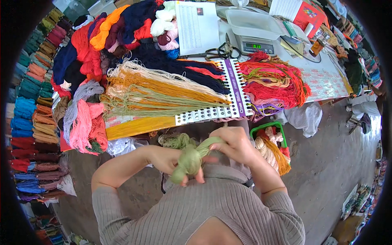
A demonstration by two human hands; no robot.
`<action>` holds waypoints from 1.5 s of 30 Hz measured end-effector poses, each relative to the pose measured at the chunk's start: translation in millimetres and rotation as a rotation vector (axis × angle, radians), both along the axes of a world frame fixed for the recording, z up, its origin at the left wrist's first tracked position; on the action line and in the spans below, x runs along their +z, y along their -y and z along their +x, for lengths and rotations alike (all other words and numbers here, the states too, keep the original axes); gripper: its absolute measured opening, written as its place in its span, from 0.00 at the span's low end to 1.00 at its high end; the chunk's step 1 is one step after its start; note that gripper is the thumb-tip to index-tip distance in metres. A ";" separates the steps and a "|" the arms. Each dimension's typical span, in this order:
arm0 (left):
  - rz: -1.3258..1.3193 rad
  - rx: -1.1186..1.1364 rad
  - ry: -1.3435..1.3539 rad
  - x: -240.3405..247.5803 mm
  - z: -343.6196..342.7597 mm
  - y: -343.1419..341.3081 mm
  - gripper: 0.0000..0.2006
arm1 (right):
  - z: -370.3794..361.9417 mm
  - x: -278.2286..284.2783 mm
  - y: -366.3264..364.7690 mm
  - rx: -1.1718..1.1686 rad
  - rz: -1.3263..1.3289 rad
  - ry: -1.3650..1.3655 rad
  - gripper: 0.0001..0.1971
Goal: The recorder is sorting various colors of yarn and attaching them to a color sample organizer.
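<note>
In front of my body I hold a pale green skein of thread (191, 158), knotted or bunched at its lower left end. My left hand (166, 160) is closed round that bunched end, with some fingertips showing below it. My right hand (237, 146) pinches the other end, so the skein runs between both hands. Another green bundle (177, 141) lies behind my left hand. Just beyond, on the table, a white-and-purple punched thread card (236, 87) has cream, ochre, green and navy threads (163, 92) spread to its left and red-pink threads (273, 81) to its right.
A green basket (281, 127) with skeins stands below the table edge, right of my right hand. Heaped skeins (87, 53) cover the table's left. Black-handled scissors (224, 51), a digital scale (258, 47) with a clear tub (249, 24) and a printed sheet (198, 30) lie at the back.
</note>
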State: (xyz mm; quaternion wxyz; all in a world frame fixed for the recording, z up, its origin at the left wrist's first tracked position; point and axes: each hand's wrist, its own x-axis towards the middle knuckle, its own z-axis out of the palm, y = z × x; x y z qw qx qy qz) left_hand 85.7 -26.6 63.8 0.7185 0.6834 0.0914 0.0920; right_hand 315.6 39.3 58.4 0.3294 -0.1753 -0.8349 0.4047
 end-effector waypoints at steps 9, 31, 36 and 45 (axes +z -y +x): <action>1.093 0.957 0.250 102.5 42.0 -19.8 0.10 | 99.8 -20.5 -5.0 -0.284 -0.560 -0.161 0.15; 0.828 0.758 0.178 37.4 148.6 -106.1 0.12 | 262.6 -4.5 37.3 -0.936 -0.648 -0.453 0.26; 0.743 0.793 -0.108 -2.0 76.9 -88.8 0.12 | 313.6 -134.4 -7.5 -1.372 -0.140 0.573 0.21; 0.241 1.480 -0.470 -53.1 -137.5 7.2 0.12 | 254.9 -148.4 -40.9 -1.043 -0.450 0.230 0.18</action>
